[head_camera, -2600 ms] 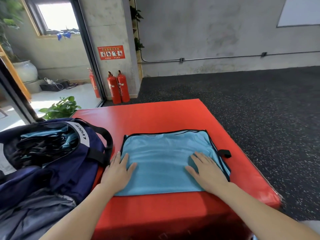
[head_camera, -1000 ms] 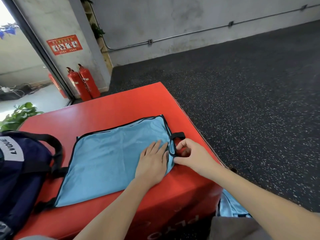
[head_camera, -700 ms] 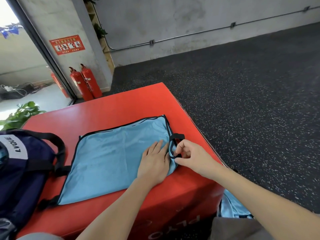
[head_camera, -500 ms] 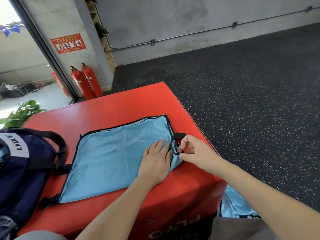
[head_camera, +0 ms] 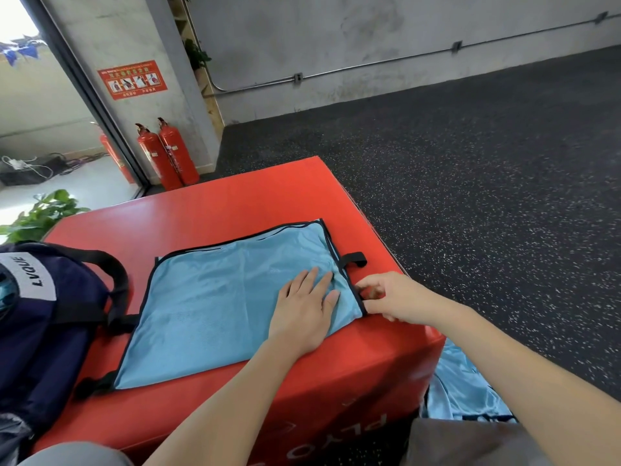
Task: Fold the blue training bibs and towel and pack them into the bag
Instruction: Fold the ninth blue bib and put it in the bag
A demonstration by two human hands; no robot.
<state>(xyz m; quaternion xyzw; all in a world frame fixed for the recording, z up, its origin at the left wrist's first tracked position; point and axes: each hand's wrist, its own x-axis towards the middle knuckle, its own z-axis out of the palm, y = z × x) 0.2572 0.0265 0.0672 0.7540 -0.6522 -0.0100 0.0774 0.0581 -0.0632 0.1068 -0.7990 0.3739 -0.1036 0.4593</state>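
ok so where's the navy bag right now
In the head view the navy bag sits at the left edge, on the left end of the red box, its black strap touching the blue bib spread to its right.

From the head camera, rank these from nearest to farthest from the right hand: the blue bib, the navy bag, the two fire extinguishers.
From the right hand:
1. Blue bib: its fingers pinch the bib's black right edge on the red box.
2. Navy bag: at the box's left end.
3. Fire extinguishers: far left, by the wall.

Concrete wall (head_camera: 336, 38), speckled floor (head_camera: 487, 169), perhaps rubber
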